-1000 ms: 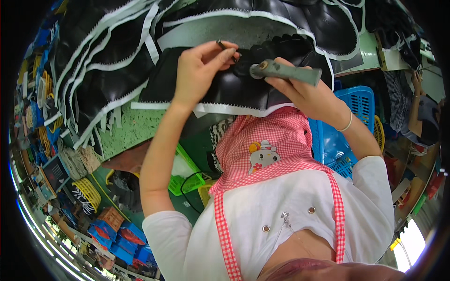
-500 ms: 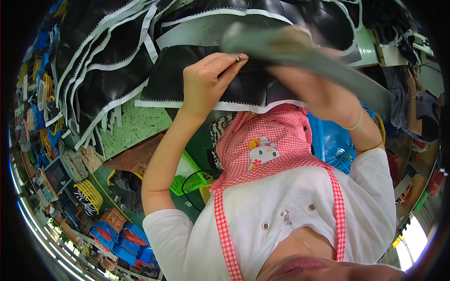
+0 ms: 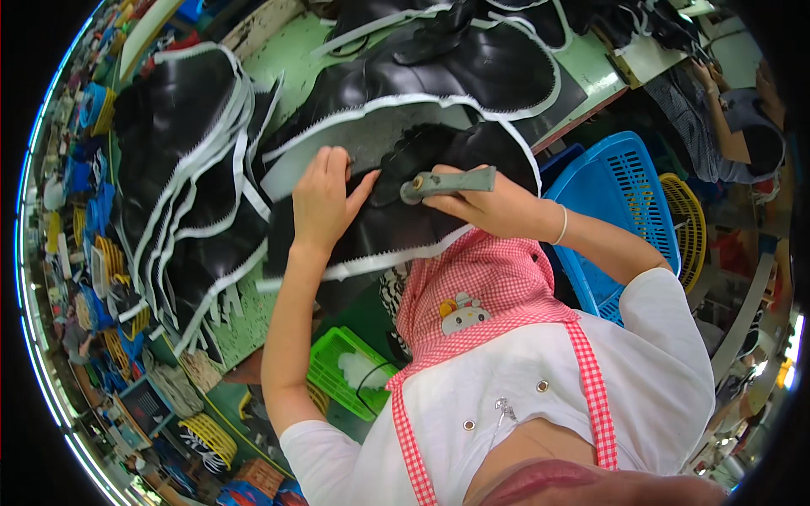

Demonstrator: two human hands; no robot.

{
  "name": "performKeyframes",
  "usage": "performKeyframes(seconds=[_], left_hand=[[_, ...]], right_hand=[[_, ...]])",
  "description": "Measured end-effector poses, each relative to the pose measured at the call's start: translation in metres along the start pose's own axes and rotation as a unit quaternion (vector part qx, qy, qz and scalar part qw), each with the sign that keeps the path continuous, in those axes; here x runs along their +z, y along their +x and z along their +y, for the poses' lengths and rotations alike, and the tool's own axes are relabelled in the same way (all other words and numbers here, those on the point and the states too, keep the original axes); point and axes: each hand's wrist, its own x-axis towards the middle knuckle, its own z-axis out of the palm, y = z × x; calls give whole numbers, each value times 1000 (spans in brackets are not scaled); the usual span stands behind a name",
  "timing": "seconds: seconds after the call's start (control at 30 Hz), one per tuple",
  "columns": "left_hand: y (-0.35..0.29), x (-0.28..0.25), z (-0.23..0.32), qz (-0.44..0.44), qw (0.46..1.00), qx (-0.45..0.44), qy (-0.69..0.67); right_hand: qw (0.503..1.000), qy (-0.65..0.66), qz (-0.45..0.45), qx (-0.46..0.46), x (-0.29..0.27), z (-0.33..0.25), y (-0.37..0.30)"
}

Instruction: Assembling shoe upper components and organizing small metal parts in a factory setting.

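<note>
My right hand [image 3: 498, 207] is closed around a grey metal hammer [image 3: 456, 181], whose rounded end rests over a black leather-like piece [image 3: 380, 223] with a white zigzag-edged border. Beside it my left hand [image 3: 325, 198] lies on the same piece, thumb spread away from its bent fingers. Nothing clearly shows between them; the fingertips are partly hidden. A grey board [image 3: 375, 135] lies partly under the black piece. Just beyond is another black white-edged piece [image 3: 430, 76].
A stack of black white-edged pieces [image 3: 186, 169] lies left on the green table [image 3: 291, 51]. At right stand a blue basket [image 3: 603, 219] and a yellow one [image 3: 688, 228]; a green basket [image 3: 337, 354] is below the left forearm. A person [image 3: 742, 126] sits far right.
The raised, blurred hammer has come down onto the black piece. My left hand has moved left and down, its pinch on a small metal piece opened. The view has shifted.
</note>
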Motion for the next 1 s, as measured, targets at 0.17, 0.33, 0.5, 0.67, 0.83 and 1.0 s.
performKeyframes(seconds=[0.17, 0.33, 0.5, 0.67, 0.83, 1.0], left_hand=[[-3, -53, 8, 52, 998, -15, 28], [-12, -217, -59, 292, 944, -46, 148], [-63, -254, -214, 187, 864, -321, 340], [-100, -216, -291, 224, 877, -119, 407], [-28, -163, -145, 343, 920, -114, 154], [10, -63, -4, 82, 991, 24, -98]], right_hand=[[998, 52, -36, -28, -14, -4, -2], [981, -97, 106, -132, -59, -4, 4], [910, -264, 208, -244, -54, 65, 64], [931, -279, 163, -171, -66, 67, 82], [961, -223, 69, -150, -57, 17, 35], [977, -132, -75, -151, -29, 27, 5]])
